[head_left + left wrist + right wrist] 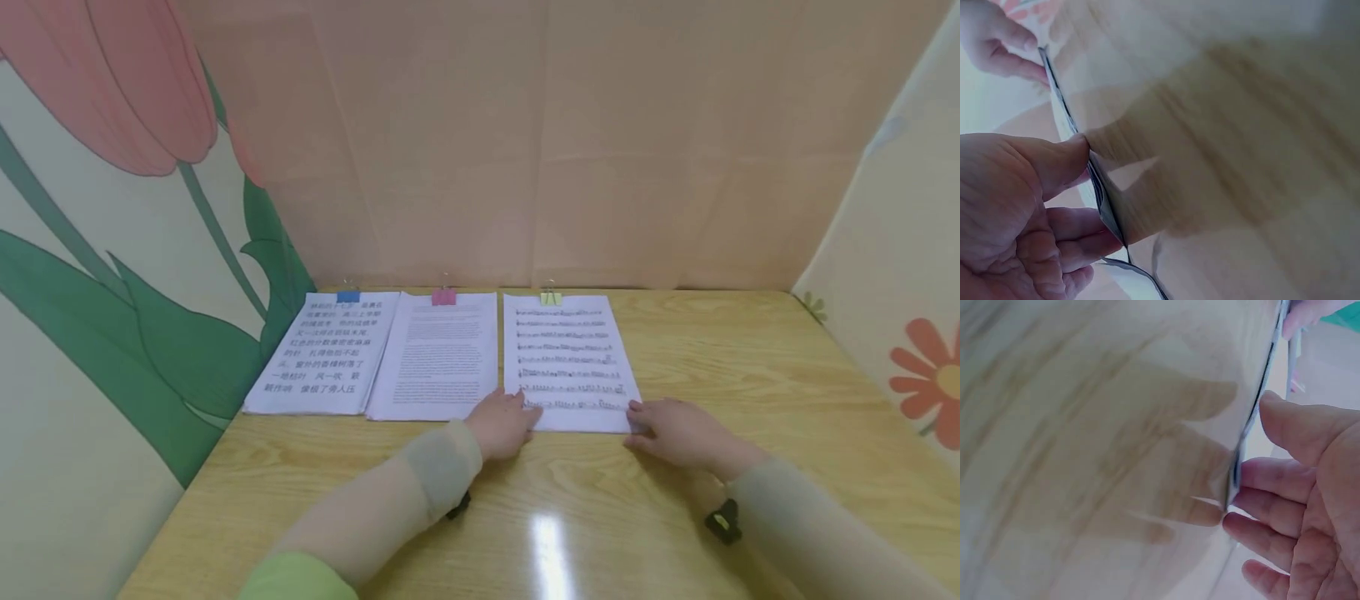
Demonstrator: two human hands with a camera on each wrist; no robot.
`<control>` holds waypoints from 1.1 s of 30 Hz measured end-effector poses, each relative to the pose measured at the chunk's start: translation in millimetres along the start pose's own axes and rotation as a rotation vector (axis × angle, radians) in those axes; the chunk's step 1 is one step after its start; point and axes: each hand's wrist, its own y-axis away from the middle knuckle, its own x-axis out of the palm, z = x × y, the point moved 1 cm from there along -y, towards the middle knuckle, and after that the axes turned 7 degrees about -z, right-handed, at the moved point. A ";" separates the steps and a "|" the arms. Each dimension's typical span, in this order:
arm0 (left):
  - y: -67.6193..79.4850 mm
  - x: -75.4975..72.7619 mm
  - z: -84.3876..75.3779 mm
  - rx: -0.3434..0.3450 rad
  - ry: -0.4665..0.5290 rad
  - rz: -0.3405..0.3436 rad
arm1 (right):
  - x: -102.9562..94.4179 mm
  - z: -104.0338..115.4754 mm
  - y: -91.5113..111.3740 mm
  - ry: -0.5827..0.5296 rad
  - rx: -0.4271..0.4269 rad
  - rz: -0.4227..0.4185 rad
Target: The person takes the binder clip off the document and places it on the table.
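Observation:
A stack of sheet music (566,362) lies flat on the wooden table, a yellow binder clip (551,297) on its far edge. At its near left corner my left hand (504,425) touches the paper, fingers over the corner. The left wrist view shows the thumb (1063,162) and fingers along the edge of the sheets, which are slightly parted there. My right hand (678,433) is at the near right corner. Its fingertips (1244,522) meet the paper edge in the right wrist view, with the thumb spread apart from them.
Left of the music lie a stack of printed text (442,358) with a pink binder clip (444,297) and a large-print stack (330,350) with a blue binder clip (348,297). Walls border the table's back and sides. Wood surface (720,350) extends to the right.

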 end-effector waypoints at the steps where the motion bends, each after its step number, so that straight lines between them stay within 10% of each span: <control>1: 1.5 -0.4 -1.3 0.012 -0.011 -0.004 | -1.4 1.7 0.5 0.016 -0.010 -0.001; 13: 23.9 -0.9 -17.9 0.079 -0.020 0.008 | -15.3 17.1 10.0 0.068 0.030 0.068; 21: 38.6 1.3 -26.1 0.155 -0.107 -0.038 | -23.3 9.1 -3.6 -0.109 0.137 0.205; 33: 59.9 -0.8 -33.6 0.175 -0.048 0.003 | -25.7 -43.8 -52.6 -0.290 0.275 0.052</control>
